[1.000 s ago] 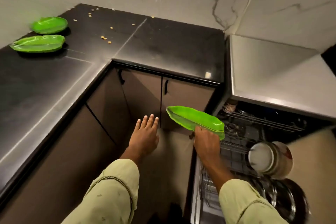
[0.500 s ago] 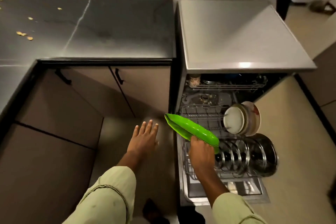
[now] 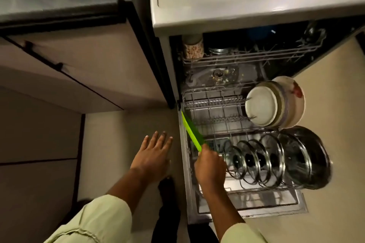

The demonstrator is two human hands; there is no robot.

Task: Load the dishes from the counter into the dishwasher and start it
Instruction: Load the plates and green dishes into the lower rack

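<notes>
Over the lower rack's (image 3: 217, 102) left side, the right hand (image 3: 210, 165) grips the green dish (image 3: 192, 131) by its near end, fingers curled round it; bowls (image 3: 274, 102) and glass lids (image 3: 256, 158) already stand loaded; the left hand (image 3: 154, 154) hovers spread, empty; half a second ago the dish was held flatter and higher; starting the machine looks still undone.

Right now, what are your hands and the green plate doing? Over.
Right hand grips plate, edge-on over rack's left side. Left hand open, holds nothing. Lids and bowls stand further right, clear of plate.
</notes>
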